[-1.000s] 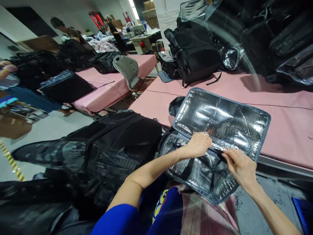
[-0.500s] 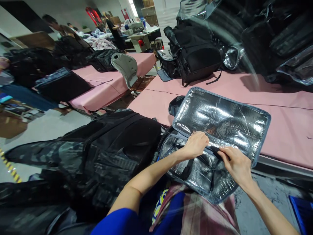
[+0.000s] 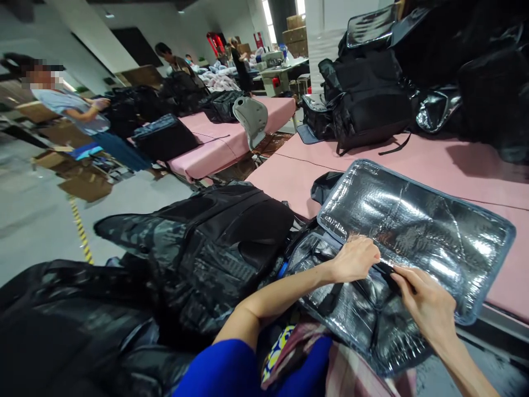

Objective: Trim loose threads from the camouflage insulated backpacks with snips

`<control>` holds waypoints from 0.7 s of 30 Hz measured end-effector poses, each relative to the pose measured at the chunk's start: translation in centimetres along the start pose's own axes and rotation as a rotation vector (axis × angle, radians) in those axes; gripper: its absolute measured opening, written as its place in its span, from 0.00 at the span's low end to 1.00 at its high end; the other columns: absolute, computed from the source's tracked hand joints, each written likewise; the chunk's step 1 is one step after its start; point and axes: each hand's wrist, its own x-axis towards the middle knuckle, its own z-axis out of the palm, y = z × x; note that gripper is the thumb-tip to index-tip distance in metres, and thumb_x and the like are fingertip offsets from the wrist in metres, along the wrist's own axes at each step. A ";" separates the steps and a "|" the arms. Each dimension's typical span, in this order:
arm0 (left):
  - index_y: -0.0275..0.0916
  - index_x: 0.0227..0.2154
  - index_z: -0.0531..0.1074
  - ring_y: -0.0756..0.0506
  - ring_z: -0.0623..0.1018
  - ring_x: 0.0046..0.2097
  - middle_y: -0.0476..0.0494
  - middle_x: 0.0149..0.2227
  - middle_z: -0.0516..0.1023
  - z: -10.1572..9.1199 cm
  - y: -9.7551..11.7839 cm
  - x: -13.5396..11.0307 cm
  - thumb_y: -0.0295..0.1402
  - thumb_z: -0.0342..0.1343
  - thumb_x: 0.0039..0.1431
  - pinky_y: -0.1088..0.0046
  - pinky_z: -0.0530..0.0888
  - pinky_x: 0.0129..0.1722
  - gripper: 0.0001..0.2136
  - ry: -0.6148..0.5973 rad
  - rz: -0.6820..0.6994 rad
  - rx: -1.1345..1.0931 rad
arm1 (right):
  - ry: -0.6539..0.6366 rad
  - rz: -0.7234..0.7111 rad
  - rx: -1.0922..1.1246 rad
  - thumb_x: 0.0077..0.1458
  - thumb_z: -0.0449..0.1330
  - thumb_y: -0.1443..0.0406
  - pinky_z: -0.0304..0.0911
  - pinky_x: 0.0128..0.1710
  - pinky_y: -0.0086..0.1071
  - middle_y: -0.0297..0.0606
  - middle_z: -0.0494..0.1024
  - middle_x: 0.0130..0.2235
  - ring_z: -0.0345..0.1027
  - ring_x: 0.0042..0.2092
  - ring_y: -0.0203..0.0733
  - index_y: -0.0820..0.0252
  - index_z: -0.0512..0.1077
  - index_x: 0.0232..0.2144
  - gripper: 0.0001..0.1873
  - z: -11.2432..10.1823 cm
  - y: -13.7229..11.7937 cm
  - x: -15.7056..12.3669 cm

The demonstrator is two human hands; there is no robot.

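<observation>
An insulated bag with silver foil lining (image 3: 367, 325) lies open against my lap, its foil-lined lid (image 3: 421, 220) folded back over the table edge. My left hand (image 3: 357, 258) is closed in a fist on one end of a short black strap (image 3: 385, 269) at the bag's opening. A little to the right, my right hand (image 3: 427, 298) pinches the strap's other end between thumb and fingers. Another dark strap (image 3: 330, 298) lies over the foil inside the bag. My fingers hide how the gripped strap is fastened.
Camouflage-patterned black backpacks (image 3: 231, 242) are piled on my left. Finished-looking black bags (image 3: 367, 105) stand along the back of the pink table (image 3: 281, 171). A grey chair (image 3: 251, 118) stands between the tables. A co-worker (image 3: 74, 110) handles bags at the far left.
The camera view has swung left, so the bag and hands appear farther right and a co-worker shows more fully. Both hands keep their hold on the strap.
</observation>
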 end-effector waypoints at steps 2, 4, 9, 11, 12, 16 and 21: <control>0.36 0.33 0.66 0.46 0.67 0.42 0.43 0.38 0.70 0.1 0.0 -0.1 0.30 0.42 0.63 0.69 0.66 0.46 0.08 0.011 0.003 -0.007 | 0.010 -0.028 -0.022 0.58 0.54 0.60 0.61 0.34 0.29 0.34 0.77 0.36 0.70 0.37 0.38 0.57 0.72 0.36 0.10 0.1 -0.2 0.1; 0.36 0.33 0.66 0.46 0.67 0.43 0.42 0.38 0.70 0.1 0.0 -0.1 0.30 0.43 0.62 0.69 0.66 0.46 0.08 0.007 0.003 -0.015 | 0.002 -0.044 -0.036 0.58 0.54 0.60 0.60 0.33 0.29 0.35 0.77 0.36 0.70 0.36 0.38 0.58 0.72 0.35 0.09 0.2 -0.4 0.3; 0.37 0.33 0.66 0.46 0.67 0.42 0.42 0.38 0.70 0.0 0.1 -0.1 0.29 0.43 0.62 0.68 0.66 0.46 0.07 -0.015 -0.001 -0.014 | -0.051 -0.005 0.034 0.58 0.53 0.60 0.58 0.30 0.28 0.34 0.76 0.32 0.70 0.33 0.36 0.57 0.72 0.30 0.11 0.2 -0.3 0.6; 0.37 0.33 0.65 0.47 0.67 0.42 0.43 0.38 0.70 -0.1 0.0 -0.1 0.30 0.42 0.62 0.69 0.66 0.46 0.08 -0.010 -0.004 -0.014 | -0.041 0.012 0.059 0.58 0.53 0.60 0.59 0.31 0.28 0.34 0.77 0.33 0.70 0.34 0.36 0.57 0.72 0.31 0.11 0.2 -0.2 0.7; 0.37 0.33 0.65 0.47 0.67 0.42 0.43 0.38 0.70 -0.1 -0.1 -0.1 0.30 0.42 0.62 0.69 0.66 0.46 0.08 -0.010 -0.005 -0.015 | -0.035 0.021 0.059 0.58 0.53 0.60 0.60 0.32 0.28 0.34 0.77 0.34 0.70 0.35 0.36 0.57 0.72 0.32 0.10 0.2 -0.2 0.7; 0.36 0.32 0.65 0.47 0.68 0.42 0.43 0.36 0.71 0.0 -0.2 0.0 0.30 0.41 0.63 0.68 0.65 0.46 0.09 -0.016 -0.006 -0.028 | -0.034 0.019 0.001 0.58 0.53 0.61 0.59 0.32 0.29 0.35 0.77 0.35 0.70 0.36 0.37 0.58 0.72 0.34 0.09 0.2 -0.9 0.8; 0.36 0.29 0.65 0.48 0.68 0.38 0.44 0.34 0.71 -0.7 0.1 0.3 0.27 0.41 0.60 0.69 0.66 0.42 0.09 0.015 -0.108 -0.233 | -0.069 0.040 -0.066 0.58 0.54 0.62 0.57 0.29 0.30 0.34 0.77 0.32 0.69 0.32 0.37 0.57 0.73 0.29 0.10 0.4 -1.5 0.9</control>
